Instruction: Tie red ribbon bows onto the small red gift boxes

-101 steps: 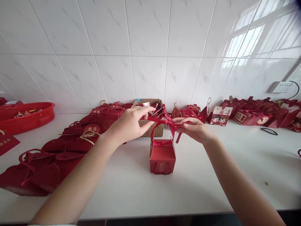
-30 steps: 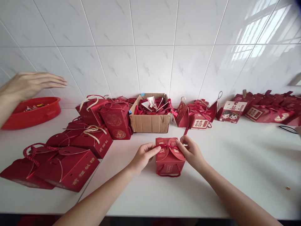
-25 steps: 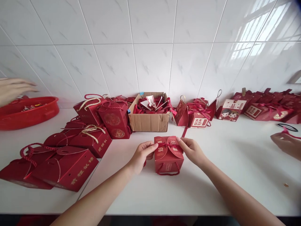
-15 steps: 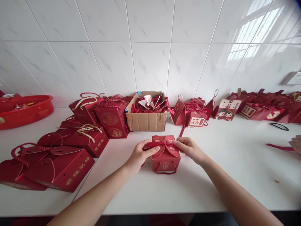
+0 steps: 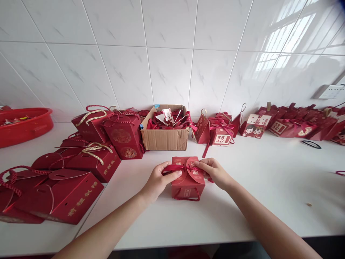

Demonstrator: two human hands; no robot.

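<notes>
A small red gift box [image 5: 188, 187] with gold print stands upright on the white table before me, its rounded flaps folded over the top. Across those flaps runs a red ribbon [image 5: 176, 167], crossed at the centre. My left hand [image 5: 159, 181] pinches the ribbon at the box's left side, thumb over the flap. On the other side, my right hand [image 5: 214, 172] has thumb and fingertips closed on the ribbon by the right flap. A twisted red cord handle [image 5: 188, 199] hangs down the near face. The undersides of both hands' fingers are partly hidden.
Several red gift boxes [image 5: 67, 194] with rope handles crowd the left. Behind stands an open cardboard box [image 5: 165, 139] holding red pieces and cards. Further red boxes [image 5: 222, 136] line the wall to the right, near a black loop [image 5: 311, 144]. A red basin [image 5: 27, 131] sits far left.
Both hands stay on the ribbon, with barely any movement. The view has shifted slightly to the right, and another person's hand at the right edge has gone out of sight.
</notes>
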